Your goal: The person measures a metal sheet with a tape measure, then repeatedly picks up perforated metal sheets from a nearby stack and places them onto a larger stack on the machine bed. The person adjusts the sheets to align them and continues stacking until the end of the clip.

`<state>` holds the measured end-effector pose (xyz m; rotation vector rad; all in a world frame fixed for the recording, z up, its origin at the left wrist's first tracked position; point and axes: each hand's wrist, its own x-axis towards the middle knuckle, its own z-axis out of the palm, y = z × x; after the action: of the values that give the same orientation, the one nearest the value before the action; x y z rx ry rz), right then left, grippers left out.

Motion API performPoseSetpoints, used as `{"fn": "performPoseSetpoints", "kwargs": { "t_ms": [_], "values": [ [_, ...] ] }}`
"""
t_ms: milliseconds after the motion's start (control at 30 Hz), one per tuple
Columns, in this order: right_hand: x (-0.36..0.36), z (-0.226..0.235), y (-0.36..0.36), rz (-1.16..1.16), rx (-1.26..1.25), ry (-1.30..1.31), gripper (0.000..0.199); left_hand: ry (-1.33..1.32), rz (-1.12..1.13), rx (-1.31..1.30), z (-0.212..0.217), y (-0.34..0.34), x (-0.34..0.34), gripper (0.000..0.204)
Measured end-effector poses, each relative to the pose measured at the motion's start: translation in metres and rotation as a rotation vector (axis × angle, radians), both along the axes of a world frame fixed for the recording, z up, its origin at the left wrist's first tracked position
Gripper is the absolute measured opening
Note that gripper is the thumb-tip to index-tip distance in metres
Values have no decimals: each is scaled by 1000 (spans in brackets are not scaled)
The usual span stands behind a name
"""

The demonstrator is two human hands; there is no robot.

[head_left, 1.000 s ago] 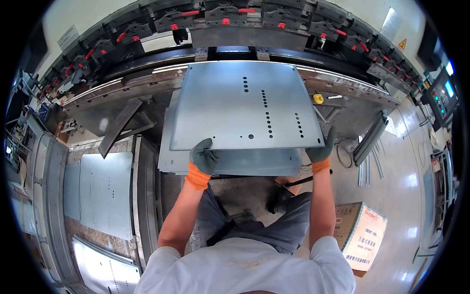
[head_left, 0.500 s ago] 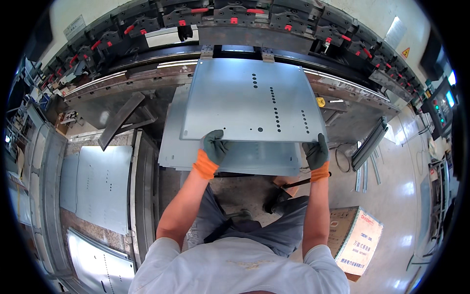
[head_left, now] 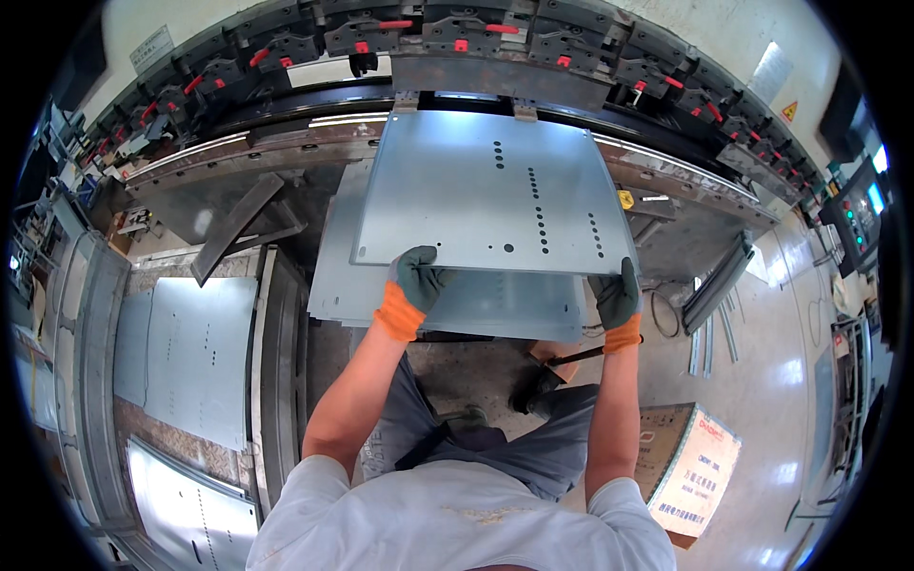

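A grey sheet-metal panel (head_left: 447,200) with rows of punched round holes spans the space in front of me. Its far edge reaches the bed of a press brake (head_left: 500,78). My left hand (head_left: 417,278), in a dark glove with an orange cuff, grips the near edge left of centre, thumb on top. At the near right corner my right hand (head_left: 617,293), gloved the same way, holds the edge too. The fingers of both hands are hidden under the panel. Below it lies a stack of similar sheets (head_left: 333,285), partly covered.
More punched sheets (head_left: 190,362) lie on a low surface at left, beside a steel frame (head_left: 281,381). An angled metal bracket (head_left: 238,228) juts out near the machine. A cardboard box (head_left: 690,471) stands on the floor at right, with metal strips (head_left: 709,333) beyond it. A control panel (head_left: 862,214) hangs far right.
The panel and both hands keep nearly the same place. Only a slight shift of the whole view shows.
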<state>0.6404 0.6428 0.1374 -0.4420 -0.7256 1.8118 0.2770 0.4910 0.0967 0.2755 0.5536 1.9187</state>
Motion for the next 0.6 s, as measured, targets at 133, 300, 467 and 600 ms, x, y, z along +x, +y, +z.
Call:
{"fn": "performPoseSetpoints", "kwargs": {
  "t_ms": [133,300,467,600],
  "values": [
    [5,-9,4,-36,7,-24,36,-47,-91,-41,28,0,10,13],
    [-10,9,-2,7,56,20,37,-12,-103,-60,1,1,-14,13],
    [4,-2,2,4,62,22,37,5,-136,-50,4,5,-5,17],
    [2,1,1,-3,45,17,37,22,-132,-48,2,7,-6,20]
  ]
}}
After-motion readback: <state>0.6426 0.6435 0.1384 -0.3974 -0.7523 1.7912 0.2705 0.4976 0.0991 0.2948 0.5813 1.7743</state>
